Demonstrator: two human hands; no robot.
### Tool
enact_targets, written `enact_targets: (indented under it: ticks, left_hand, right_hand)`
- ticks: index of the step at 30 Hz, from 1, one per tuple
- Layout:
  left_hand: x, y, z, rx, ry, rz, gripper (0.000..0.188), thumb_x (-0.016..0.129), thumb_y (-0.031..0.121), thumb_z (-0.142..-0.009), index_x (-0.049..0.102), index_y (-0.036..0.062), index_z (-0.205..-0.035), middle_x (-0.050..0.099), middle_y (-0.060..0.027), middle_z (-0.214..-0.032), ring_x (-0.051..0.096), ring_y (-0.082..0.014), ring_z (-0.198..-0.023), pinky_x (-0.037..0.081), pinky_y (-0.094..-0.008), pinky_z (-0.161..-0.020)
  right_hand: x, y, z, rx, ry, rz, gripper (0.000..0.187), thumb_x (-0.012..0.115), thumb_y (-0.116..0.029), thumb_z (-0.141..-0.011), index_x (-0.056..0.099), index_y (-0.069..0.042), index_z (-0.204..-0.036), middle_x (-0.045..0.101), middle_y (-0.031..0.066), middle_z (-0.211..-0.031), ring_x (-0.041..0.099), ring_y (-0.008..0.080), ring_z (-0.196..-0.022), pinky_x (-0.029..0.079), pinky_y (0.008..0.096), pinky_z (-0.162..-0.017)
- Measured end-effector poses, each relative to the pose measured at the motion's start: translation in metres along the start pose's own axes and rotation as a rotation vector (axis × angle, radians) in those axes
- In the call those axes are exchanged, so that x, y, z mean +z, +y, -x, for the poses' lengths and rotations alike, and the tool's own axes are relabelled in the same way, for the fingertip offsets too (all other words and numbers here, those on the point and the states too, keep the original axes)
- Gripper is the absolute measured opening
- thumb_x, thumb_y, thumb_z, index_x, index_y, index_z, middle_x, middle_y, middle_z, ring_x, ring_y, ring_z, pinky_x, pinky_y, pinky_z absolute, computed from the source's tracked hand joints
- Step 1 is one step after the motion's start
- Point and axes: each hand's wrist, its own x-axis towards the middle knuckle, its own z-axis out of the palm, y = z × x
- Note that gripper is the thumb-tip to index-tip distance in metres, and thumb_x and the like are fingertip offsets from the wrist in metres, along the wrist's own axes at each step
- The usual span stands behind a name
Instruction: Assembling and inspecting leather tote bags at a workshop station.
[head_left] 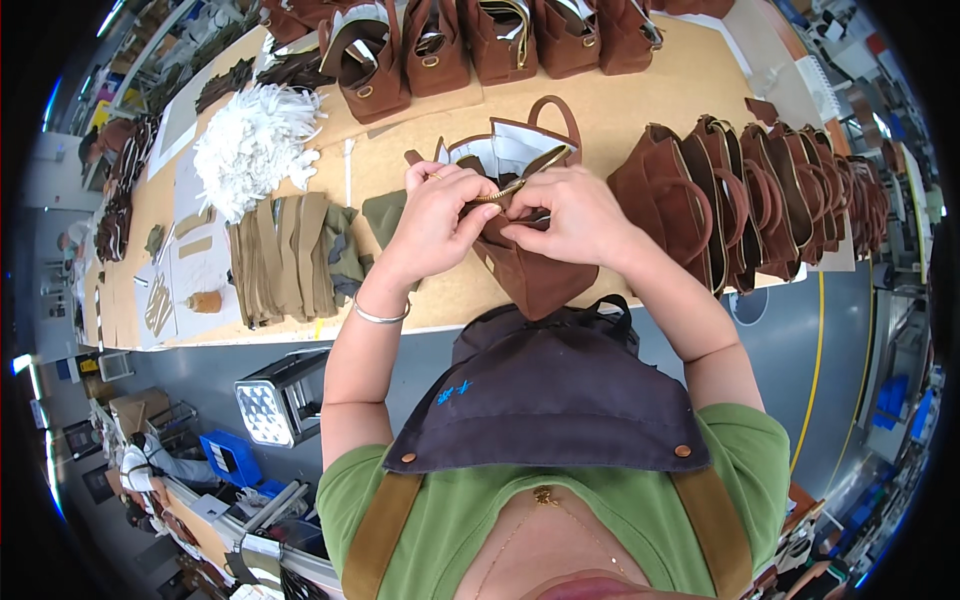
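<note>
A brown leather handbag (540,268) rests at the table's front edge, its mouth toward me and its pale lining showing. Both my hands meet over that mouth, at a zipper (513,188) with gold-coloured teeth. My left hand (445,215), a bangle on its wrist, pinches the zipper's left part. From the other side my right hand (568,212) has its fingers closed on the zipper edge. Whether a slider or pull sits between the fingertips is hidden. One handle (556,120) of the bag arches up behind my hands.
Brown handbags (740,200) stand packed in a row on the right, more (470,50) along the back. A heap of white strips (255,145) lies left, behind stacked olive fabric strips (290,260). A small amber bottle (203,301) stands near the table's left front.
</note>
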Motion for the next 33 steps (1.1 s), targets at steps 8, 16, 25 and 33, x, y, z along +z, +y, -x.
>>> enact_targets:
  ticks: [8, 16, 25, 33]
  left_hand:
    - [-0.020, -0.008, -0.002, 0.042, -0.003, -0.022, 0.014, 0.070, 0.017, -0.084, 0.065, 0.0089, -0.094, 0.059, -0.0036, -0.083, 0.055, -0.0229, -0.086, 0.028, -0.0378, -0.090]
    - [-0.012, 0.022, -0.002, 0.104, 0.140, -0.276, 0.030, 0.076, 0.020, -0.077, 0.062, 0.0170, -0.104, 0.065, 0.0056, -0.107, 0.052, -0.0190, -0.094, 0.031, -0.0365, -0.088]
    - [-0.004, 0.023, -0.010, 0.101, -0.086, -0.235, 0.019, 0.074, 0.016, -0.078, 0.060, 0.0147, -0.090, 0.060, 0.0007, -0.080, 0.052, -0.0233, -0.081, 0.038, -0.0374, -0.074]
    - [-0.008, 0.022, -0.008, 0.049, -0.116, -0.057, 0.013, 0.073, 0.011, -0.079, 0.062, 0.0107, -0.087, 0.060, -0.0033, -0.078, 0.052, -0.0262, -0.078, 0.041, -0.0376, -0.075]
  right_hand:
    - [-0.040, -0.007, -0.003, 0.004, -0.191, 0.194, 0.044, 0.076, -0.046, -0.075, 0.072, -0.005, -0.090, 0.067, 0.0106, -0.086, 0.065, 0.0304, -0.085, 0.051, 0.0412, -0.075]
    - [-0.038, -0.002, -0.012, -0.051, -0.305, 0.014, 0.034, 0.076, -0.032, -0.076, 0.071, -0.002, -0.092, 0.066, 0.0149, -0.082, 0.064, 0.0323, -0.079, 0.050, 0.0410, -0.072]
    - [-0.055, 0.018, -0.039, 0.036, -0.580, -0.151, 0.015, 0.065, -0.013, -0.090, 0.070, 0.000, -0.098, 0.067, 0.0064, -0.079, 0.060, 0.0112, -0.071, 0.050, 0.0287, -0.067]
    - [-0.056, 0.022, -0.052, 0.045, -0.695, -0.237, 0.013, 0.066, -0.011, -0.091, 0.071, -0.003, -0.099, 0.069, 0.0014, -0.081, 0.059, 0.0068, -0.069, 0.050, 0.0250, -0.066]
